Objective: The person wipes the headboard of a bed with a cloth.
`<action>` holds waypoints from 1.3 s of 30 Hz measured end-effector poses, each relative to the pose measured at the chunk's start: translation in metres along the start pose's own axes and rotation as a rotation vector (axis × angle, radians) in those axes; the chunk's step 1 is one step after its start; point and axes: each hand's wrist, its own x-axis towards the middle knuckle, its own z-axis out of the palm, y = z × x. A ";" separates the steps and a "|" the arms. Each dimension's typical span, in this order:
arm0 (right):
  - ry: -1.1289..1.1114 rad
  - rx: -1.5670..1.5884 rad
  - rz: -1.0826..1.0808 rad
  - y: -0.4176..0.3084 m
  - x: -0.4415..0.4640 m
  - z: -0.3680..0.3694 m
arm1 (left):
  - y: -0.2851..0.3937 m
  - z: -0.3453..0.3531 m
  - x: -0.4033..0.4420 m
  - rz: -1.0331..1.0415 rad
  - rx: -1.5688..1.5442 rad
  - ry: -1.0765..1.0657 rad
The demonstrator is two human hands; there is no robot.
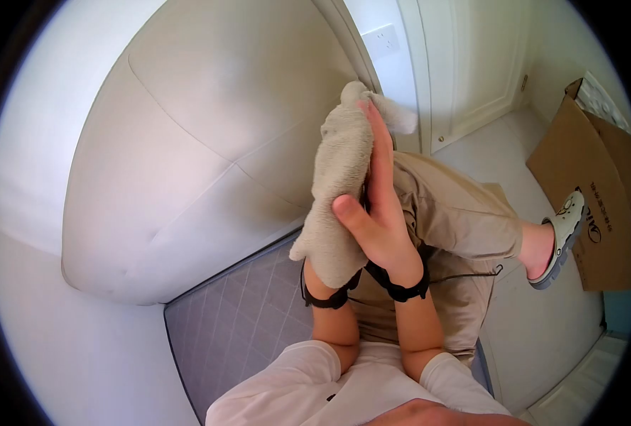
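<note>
A beige, fuzzy cloth (340, 177) covers my left hand, hiding its fingers; only the left wrist (318, 278) shows below it. One end of the cloth (397, 115) sticks out past the fingertips to the right. My right hand (381, 206) presses along the cloth's right side, its fingers straight and together, the thumb laid across the front. The cloth is thus held between both palms. Whether the left fingers are bent or straight under it cannot be seen. Both wrists wear black straps.
A padded beige headboard (187, 142) stands close on the left, above a grey quilted mattress (248, 309). To the right are a bent leg in khaki trousers (464, 213), a pale clog (562, 238) and a cardboard box (578, 163). A white cabinet door (471, 64) and wall outlet (381, 42) are behind.
</note>
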 end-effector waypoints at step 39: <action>0.025 0.404 0.435 0.006 -0.012 -0.036 | 0.014 0.011 0.025 0.153 0.352 -0.433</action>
